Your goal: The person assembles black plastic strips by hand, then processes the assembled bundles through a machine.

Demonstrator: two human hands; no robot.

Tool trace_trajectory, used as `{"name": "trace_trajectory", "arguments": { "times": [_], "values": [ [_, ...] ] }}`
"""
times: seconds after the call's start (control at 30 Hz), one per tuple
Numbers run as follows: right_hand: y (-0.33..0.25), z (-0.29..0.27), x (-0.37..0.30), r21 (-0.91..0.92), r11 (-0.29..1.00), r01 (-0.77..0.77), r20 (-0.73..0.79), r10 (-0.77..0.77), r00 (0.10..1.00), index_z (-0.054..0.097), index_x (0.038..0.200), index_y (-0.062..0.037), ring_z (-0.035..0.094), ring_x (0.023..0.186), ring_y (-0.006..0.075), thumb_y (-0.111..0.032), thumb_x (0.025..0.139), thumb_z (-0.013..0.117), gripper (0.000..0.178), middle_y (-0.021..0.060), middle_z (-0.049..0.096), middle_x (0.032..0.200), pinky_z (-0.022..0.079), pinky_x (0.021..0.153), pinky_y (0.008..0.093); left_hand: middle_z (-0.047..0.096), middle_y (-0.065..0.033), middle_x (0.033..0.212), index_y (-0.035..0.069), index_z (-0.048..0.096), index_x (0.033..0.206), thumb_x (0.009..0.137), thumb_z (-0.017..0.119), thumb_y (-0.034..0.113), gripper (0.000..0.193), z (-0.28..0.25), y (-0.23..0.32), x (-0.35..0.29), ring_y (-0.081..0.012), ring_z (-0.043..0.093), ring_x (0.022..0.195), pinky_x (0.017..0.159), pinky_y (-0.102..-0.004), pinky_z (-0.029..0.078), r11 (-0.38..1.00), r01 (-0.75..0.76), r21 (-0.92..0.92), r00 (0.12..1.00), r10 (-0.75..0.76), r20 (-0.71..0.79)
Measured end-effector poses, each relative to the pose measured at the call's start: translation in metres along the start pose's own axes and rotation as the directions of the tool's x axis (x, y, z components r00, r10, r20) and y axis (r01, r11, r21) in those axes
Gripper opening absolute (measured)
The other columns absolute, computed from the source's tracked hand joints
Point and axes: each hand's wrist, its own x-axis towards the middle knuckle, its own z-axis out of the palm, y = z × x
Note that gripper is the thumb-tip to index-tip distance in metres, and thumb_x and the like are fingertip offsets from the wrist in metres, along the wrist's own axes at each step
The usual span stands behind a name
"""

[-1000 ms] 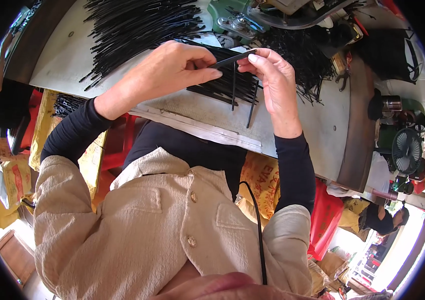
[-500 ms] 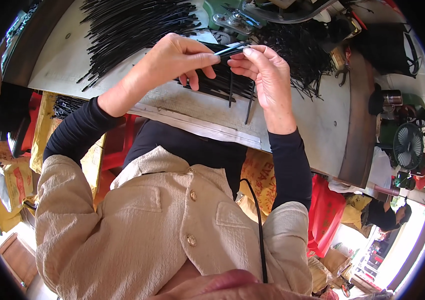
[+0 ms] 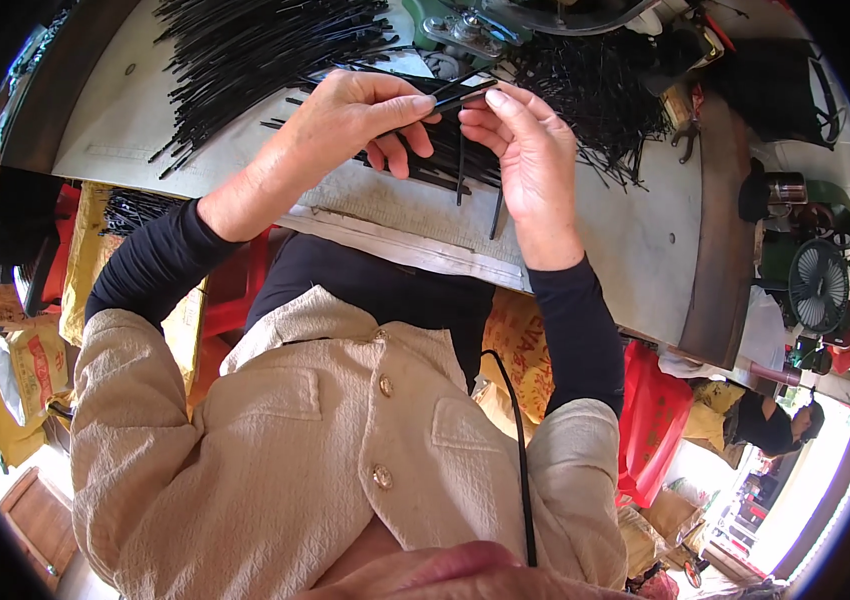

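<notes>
Now both hands [image 3: 357, 106] [image 3: 537, 152] pinch black strips [image 3: 465, 96], their earlier pale gleam gone.

I'd call this a small workshop. A long, pale grey worktop with dark brown edging [image 3: 635, 240] carries a thick sheaf of thin black strips [image 3: 265, 60] and a tangled heap of fine black strands [image 3: 585, 105]. Near them are a green machine with bolted metal fittings [image 3: 467, 32] and a dark metal hand tool with a forked end [image 3: 689, 130]. Yellow printed sacks [image 3: 520, 350] are tucked below, a round dark fan [image 3: 817, 287] stands off to the right, and over there is another person in a dark top [image 3: 767, 428].
</notes>
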Motion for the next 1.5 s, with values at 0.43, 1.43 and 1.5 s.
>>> {"name": "trace_trajectory", "arguments": {
  "times": [0.43,1.43,1.5],
  "values": [
    [-0.016,0.019,-0.057,-0.425,0.721,0.548,0.086,-0.57,0.817,0.06,0.097,0.004,0.067,0.083,0.0259,-0.003,0.089,0.057,0.011,0.018,0.065,0.098,0.057,0.072,0.0313,0.067,-0.0051,0.083,0.002,0.063,0.097,0.092,0.058,0.032,0.03,-0.012,-0.001,0.006,-0.011,0.064,0.065,0.059,-0.0201,0.05,0.966,0.044,-0.255,0.989,-0.078,-0.124],
    [-0.034,-0.072,-0.042,-0.987,-0.043,0.152,0.157,-0.198,0.967,0.065,0.091,-0.0068,0.063,0.075,0.0257,-0.015,0.083,0.063,0.012,0.0045,0.063,0.093,0.049,0.068,0.0341,0.056,-0.0091,0.085,0.006,0.059,0.107,0.082,0.066,0.015,0.028,0.02,-0.008,-0.025,-0.028,0.059,0.07,0.057,-0.0354,0.048,0.305,-0.618,0.724,0.764,0.449,0.463],
    [-0.031,-0.076,-0.039,-0.983,-0.05,0.177,0.184,-0.198,0.963,0.065,0.09,-0.0066,0.063,0.076,0.0259,-0.015,0.083,0.063,0.011,0.0049,0.063,0.092,0.049,0.068,0.0345,0.057,-0.0082,0.087,0.006,0.058,0.109,0.082,0.066,0.016,0.03,0.026,-0.012,-0.022,-0.0271,0.06,0.071,0.057,-0.035,0.049,0.26,-0.61,0.749,0.768,0.426,0.478]
  ]
}}
